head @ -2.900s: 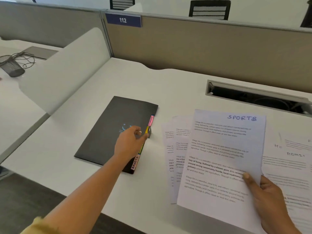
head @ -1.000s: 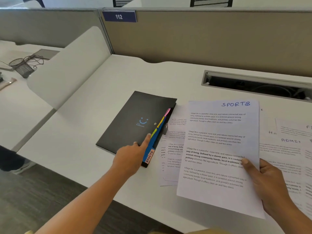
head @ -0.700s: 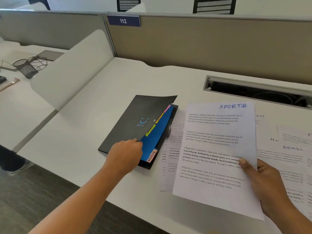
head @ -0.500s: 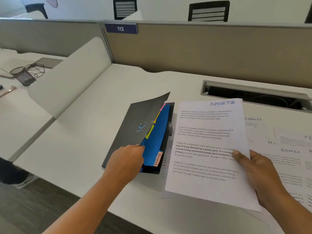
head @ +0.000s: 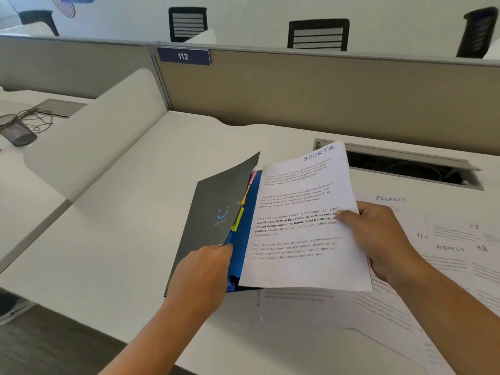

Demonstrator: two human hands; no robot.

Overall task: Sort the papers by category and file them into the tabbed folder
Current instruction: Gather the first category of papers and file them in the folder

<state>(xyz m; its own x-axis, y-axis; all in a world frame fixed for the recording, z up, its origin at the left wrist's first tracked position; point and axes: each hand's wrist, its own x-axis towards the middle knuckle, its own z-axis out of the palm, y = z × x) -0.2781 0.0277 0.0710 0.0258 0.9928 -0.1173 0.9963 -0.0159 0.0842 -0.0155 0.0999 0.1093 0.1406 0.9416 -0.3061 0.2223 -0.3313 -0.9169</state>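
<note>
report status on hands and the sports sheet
Left hand holds folder cover raised. Right hand pinches SPORTS sheet, its edge over the blue divider. Nothing seen blocking the opening.

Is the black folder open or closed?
Open partway: the left hand holds the folder cover lifted, and the blue divider shows inside.

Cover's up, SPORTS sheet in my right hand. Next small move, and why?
Probably slide the SPORTS sheet leftward into the gap above the blue divider: the left hand holds the folder cover lifted, and the right hand has the sheet's left edge right at that opening. The divider's tab label is hidden.
</note>
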